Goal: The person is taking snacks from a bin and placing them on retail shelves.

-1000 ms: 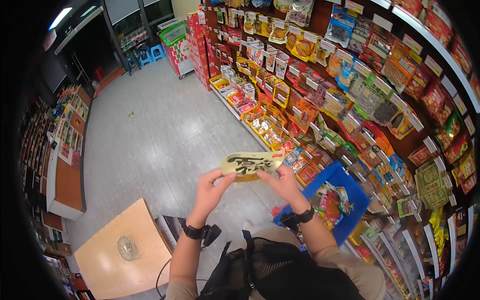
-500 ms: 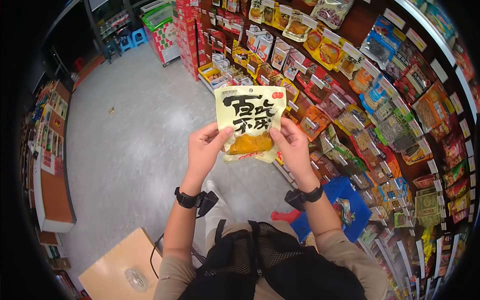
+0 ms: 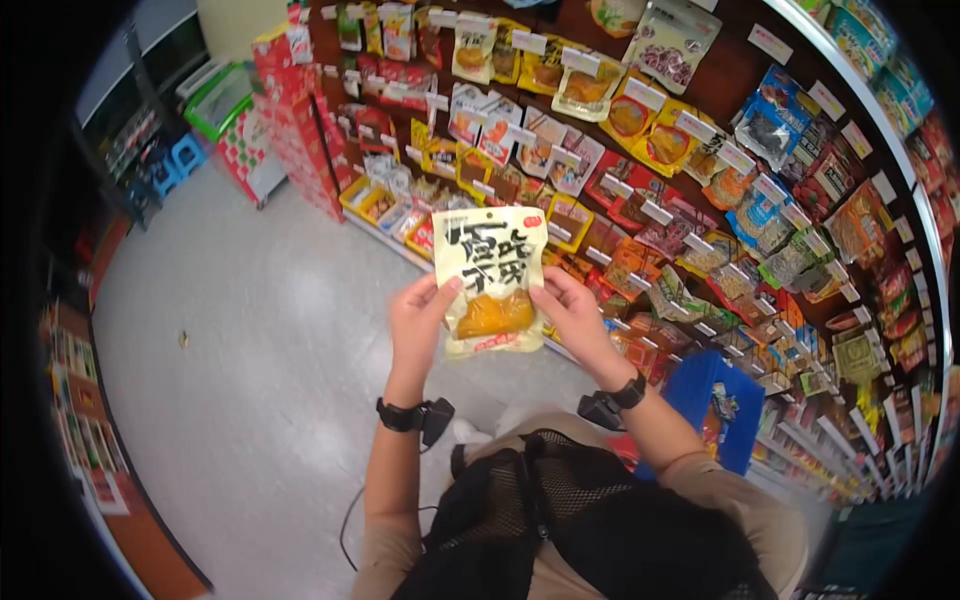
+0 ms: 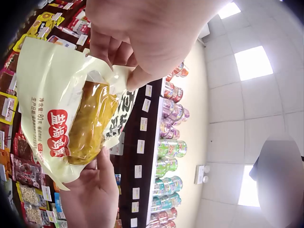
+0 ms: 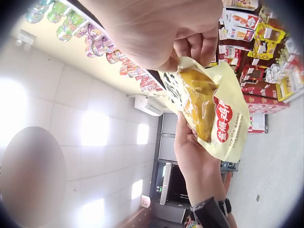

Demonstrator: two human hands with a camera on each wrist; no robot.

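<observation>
The cream packet [image 3: 492, 245] is held up in front of the shelving [image 3: 565, 22], its printed face towards the head camera. Large black brush-style characters fill its upper part and read 百吃不厌, the last one less distinct. A small red mark sits in its top right corner, its writing too small to read. Near the bottom runs a red label; in the left wrist view it begins 盐焗鸡, with a net-content line beside it giving 80克 and 生产日期 in small print. Other small lines are illegible.

The packet is glossy and creased, with a hole at the middle of its top edge. A clear window in its lower half shows a shiny golden-brown piece of food.

The left hand [image 3: 418, 312] pinches one side edge, thumb on the front and the other fingers bent behind. The right hand [image 3: 575, 318] pinches the opposite edge the same way.

A blue basket [image 3: 750, 418] with packets inside stands beside the lower shelving. Red patterned cartons [image 3: 285, 110] are stacked at the shelving's far end, with a green-rimmed chest freezer [image 3: 240, 140] just past them.
</observation>
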